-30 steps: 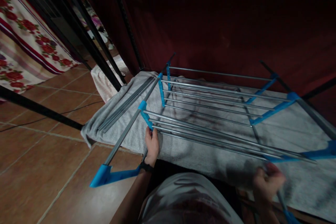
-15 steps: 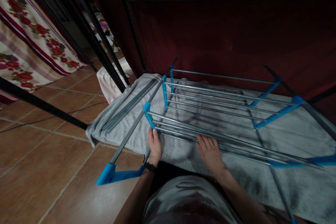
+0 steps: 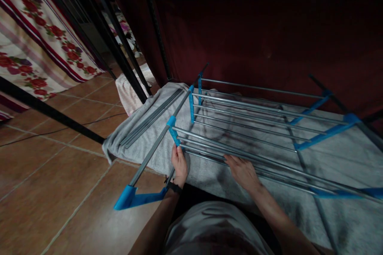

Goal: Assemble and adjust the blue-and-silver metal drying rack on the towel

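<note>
A drying rack [image 3: 151, 153] of grey metal tubes and blue plastic joints stands tilted in front of me. My left hand [image 3: 179, 164] pinches the lower end of a blue bracket [image 3: 174, 134] on its near left side, where the thin rods enter. Further right, my right hand [image 3: 243, 172] has its fingers curled over the lowest near rod [image 3: 206, 156]; the palm side is hidden. A blue corner piece [image 3: 125, 198] juts out at the rack's lower left, beside my left wrist.
Several loose grey tubes [image 3: 152, 117] lie on a grey blanket [image 3: 215, 181] beneath the rack. Black metal posts [image 3: 127, 69] rise on the left, near a floral cloth [image 3: 38, 53]. Dark red fabric [image 3: 254, 44] hangs behind. A thin cable [image 3: 68, 128] crosses the tiled floor.
The view has shifted slightly, so the scene sits a little further right. My right hand has rolled a bit over the rod; my left hand keeps its place at the bracket.
</note>
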A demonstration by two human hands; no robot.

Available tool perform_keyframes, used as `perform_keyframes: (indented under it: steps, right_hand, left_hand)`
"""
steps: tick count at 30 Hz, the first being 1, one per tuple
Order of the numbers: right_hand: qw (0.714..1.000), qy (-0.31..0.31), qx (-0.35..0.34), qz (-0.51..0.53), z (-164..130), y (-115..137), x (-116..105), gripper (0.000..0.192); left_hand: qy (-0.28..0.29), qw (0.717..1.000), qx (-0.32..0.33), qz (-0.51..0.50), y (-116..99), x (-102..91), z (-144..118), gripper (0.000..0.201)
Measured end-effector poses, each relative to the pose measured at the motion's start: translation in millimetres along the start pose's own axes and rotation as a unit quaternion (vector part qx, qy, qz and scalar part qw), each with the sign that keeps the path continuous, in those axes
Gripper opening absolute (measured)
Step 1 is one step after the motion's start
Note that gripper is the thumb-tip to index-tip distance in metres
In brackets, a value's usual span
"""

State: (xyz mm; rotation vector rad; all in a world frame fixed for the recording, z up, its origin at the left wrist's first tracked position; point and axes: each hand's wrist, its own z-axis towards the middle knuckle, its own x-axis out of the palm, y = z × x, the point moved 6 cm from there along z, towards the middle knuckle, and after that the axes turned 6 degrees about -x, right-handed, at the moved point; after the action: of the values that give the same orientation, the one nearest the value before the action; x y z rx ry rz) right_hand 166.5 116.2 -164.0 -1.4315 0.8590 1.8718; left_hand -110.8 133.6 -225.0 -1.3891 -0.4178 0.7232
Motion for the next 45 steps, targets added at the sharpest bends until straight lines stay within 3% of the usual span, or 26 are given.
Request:
perform_keyframes:
  steps: [7,14,17,21,24,26,27,29,31,33,35,37,38,40,45]
  right_hand:
    - [0.989,0.113,0.053,0.078,8,-8,-1,0.041]
    - [0.984,0.127,0.072,0.098,9,-14,4,0.041]
    - [0.990,0.085,0.050,0.100,10,-11,4,0.040]
    - [0.996,-0.026,0.019,0.080,1,2,-3,0.042]
    - [0.990,-0.119,0.009,0.072,-24,8,-7,0.049]
    - [0.979,-0.184,0.020,0.084,-51,3,-6,0.049]
    - [0.970,-0.222,0.037,0.093,-68,-3,-5,0.047]
    - [0.942,-0.300,0.103,0.111,-106,-21,-1,0.039]
    - [0.893,-0.380,0.207,0.122,-148,-47,2,0.029]
    - [0.817,-0.458,0.329,0.121,-191,-75,2,0.020]
    - [0.721,-0.526,0.438,0.108,-229,-100,-2,0.016]
    - [0.648,-0.561,0.504,0.105,-253,-123,-6,0.029]
    - [0.629,-0.568,0.518,0.115,-260,-134,-9,0.038]
    - [0.624,-0.563,0.517,0.161,-262,-157,-13,0.051]
    - [0.674,-0.515,0.453,0.274,-245,-189,-14,0.051]
  left_hand:
    - [-0.027,1.000,-0.009,-0.004,7,-0.1,2,0.053]
    - [-0.039,0.999,-0.007,-0.013,9,1.1,2,0.053]
    - [-0.034,0.999,-0.001,-0.009,6,1.8,2,0.052]
    - [-0.004,1.000,0.024,0.005,-3,-0.1,0,0.050]
    - [0.004,0.997,0.062,0.050,-8,-9.8,-8,0.052]
    - [-0.025,0.993,0.078,0.083,-9,-21.7,-14,0.058]
    - [-0.028,0.987,0.116,0.110,-12,-25.0,-19,0.059]
    - [0.006,0.963,0.222,0.153,-25,-23.0,-31,0.055]
    - [0.062,0.928,0.327,0.166,-41,-13.0,-47,0.048]
    - [0.126,0.884,0.417,0.170,-59,4.3,-65,0.046]
    - [0.178,0.835,0.488,0.179,-76,26.6,-81,0.046]
    - [0.216,0.789,0.544,0.190,-90,51.1,-93,0.045]
    - [0.230,0.767,0.566,0.196,-95,63.0,-97,0.043]
    - [0.257,0.728,0.600,0.210,-101,85.0,-103,0.040]
    - [0.315,0.674,0.611,0.270,-101,119.7,-110,0.032]
